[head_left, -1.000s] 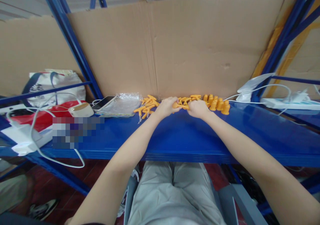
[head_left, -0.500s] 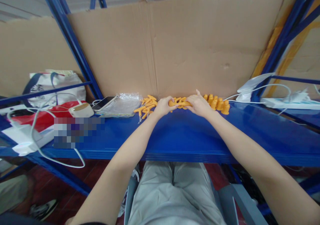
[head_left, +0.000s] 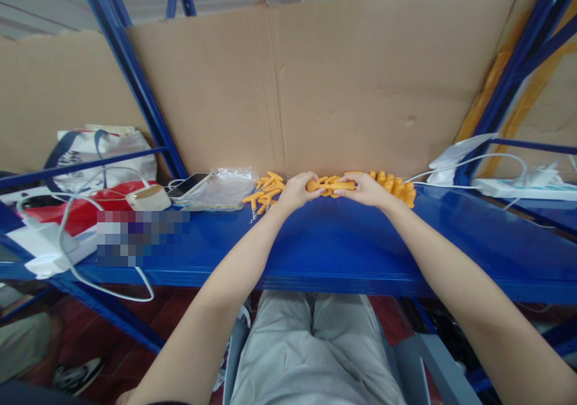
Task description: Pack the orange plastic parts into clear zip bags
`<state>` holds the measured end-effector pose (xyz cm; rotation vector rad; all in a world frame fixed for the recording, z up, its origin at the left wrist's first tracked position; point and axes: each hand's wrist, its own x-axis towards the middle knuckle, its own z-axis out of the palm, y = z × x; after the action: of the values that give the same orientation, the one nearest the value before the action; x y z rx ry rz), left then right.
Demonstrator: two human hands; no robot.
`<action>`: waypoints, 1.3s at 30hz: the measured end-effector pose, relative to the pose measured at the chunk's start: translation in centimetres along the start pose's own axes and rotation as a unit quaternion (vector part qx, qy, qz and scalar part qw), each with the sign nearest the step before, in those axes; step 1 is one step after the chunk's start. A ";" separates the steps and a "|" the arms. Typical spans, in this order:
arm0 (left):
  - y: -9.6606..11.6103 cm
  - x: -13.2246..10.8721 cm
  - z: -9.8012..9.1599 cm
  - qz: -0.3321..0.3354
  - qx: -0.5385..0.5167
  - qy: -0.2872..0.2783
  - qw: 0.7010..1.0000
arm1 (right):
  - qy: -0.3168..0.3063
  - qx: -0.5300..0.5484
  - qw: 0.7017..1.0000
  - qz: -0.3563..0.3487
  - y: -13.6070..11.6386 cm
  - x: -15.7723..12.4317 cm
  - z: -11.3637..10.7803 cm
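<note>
My left hand [head_left: 298,191] is closed, thumb and fingertips pinching the rounded end of an orange plastic piece [head_left: 312,185]. Opposite it, my right hand [head_left: 366,190] grips a longer orange part [head_left: 343,185] between thumb and fingers. The two orange parts lie nearly in line, and I cannot tell whether they are joined. Behind and between them, more orange pieces rest on the blue shelf [head_left: 333,243]. Branched orange pieces with small chains [head_left: 265,193] lie left of my left hand. Several chunky orange pieces [head_left: 399,188] stand in rows beyond my right wrist.
A clear plastic bag [head_left: 225,188] and a phone [head_left: 192,185] lie at the left, near a white charger [head_left: 148,197], cables and a cloth bag [head_left: 108,155]. Cardboard [head_left: 360,86] walls off the back. A power strip [head_left: 527,187] sits at far right.
My right hand has shifted slightly right and turned, its fingers now curled further round the orange part. More of that part shows between my hands. My left hand stays nearly in place.
</note>
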<state>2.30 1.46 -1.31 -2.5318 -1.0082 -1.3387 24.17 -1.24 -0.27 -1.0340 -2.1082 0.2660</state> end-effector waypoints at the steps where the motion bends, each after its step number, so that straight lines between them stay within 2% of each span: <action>1: 0.0 0.0 0.1 -0.018 -0.012 -0.002 1.000 | 0.006 0.023 1.000 0.011 0.2 0.0 0.1; 6: 0.0 0.2 0.1 -0.110 -0.094 -0.013 0.989 | 0.072 0.121 0.990 0.016 0.9 0.1 0.2; 12: 0.1 0.3 -0.3 -0.144 -0.136 -0.004 0.980 | 0.062 0.177 0.982 0.012 1.2 0.1 -0.4; 19: 0.1 0.3 -0.4 -0.175 -0.166 -0.030 0.970 | 0.057 0.201 0.977 0.035 1.2 -0.1 -1.1; 30: 0.0 0.1 -0.4 -0.134 -0.105 -0.021 0.985 | 0.072 0.191 0.977 0.053 0.6 0.0 -1.6; 39: 0.2 0.3 -0.7 -0.032 0.017 0.024 0.999 | 0.050 0.231 0.968 0.088 -0.2 -0.3 -1.3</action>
<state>1.99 1.19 -0.64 -2.4501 -1.1011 -1.3807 25.07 -1.78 0.52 -0.9264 -1.7470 0.7394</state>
